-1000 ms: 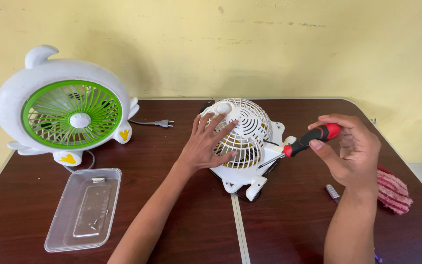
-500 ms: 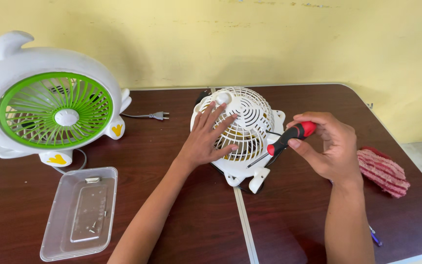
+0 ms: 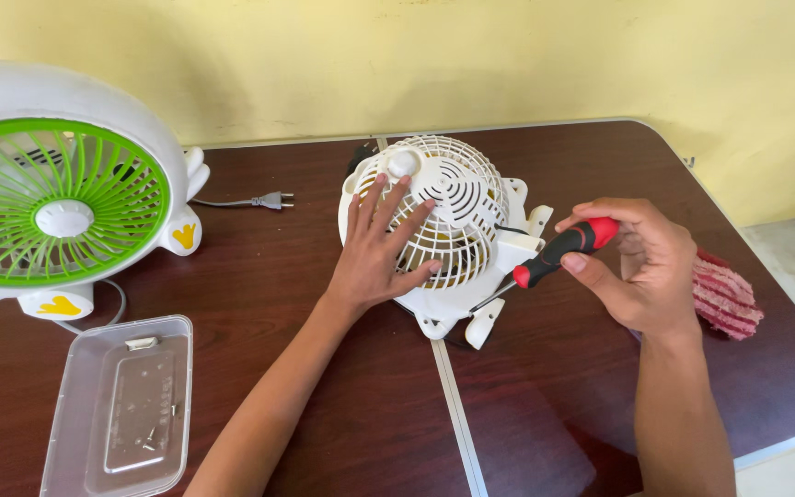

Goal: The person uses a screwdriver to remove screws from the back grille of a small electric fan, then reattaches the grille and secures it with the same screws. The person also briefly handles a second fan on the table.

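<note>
head view: i look down on a dark brown table [image 3: 305, 276] set against a yellow wall [image 3: 508, 55].
right hand: my right hand [image 3: 641, 267] is closed around the red and black handle of a screwdriver [image 3: 558, 256], thumb and fingers wrapped tight on it.
screwdriver tip: the thin shaft runs down and left to the lower right edge of the white fan; i cannot tell whether the tip sits in a screw.
left hand: my left hand [image 3: 381, 247] lies flat with spread fingers on the grille of the small white fan [image 3: 443, 230], holding nothing, only pressing on it.
white fan: it lies grille up near the middle of the table, straddling the pale seam [image 3: 457, 414] that runs toward me.
right of the hand: a red striped cloth [image 3: 724, 299] lies just beyond my right hand, near the table edge.
far left: a bigger white fan with a green grille [image 3: 57, 212] stands upright, its grey plug [image 3: 269, 200] lying on the table between the two fans.
near left: a clear plastic container [image 3: 121, 410] lies in front of the green fan, well apart from my hands.
</note>
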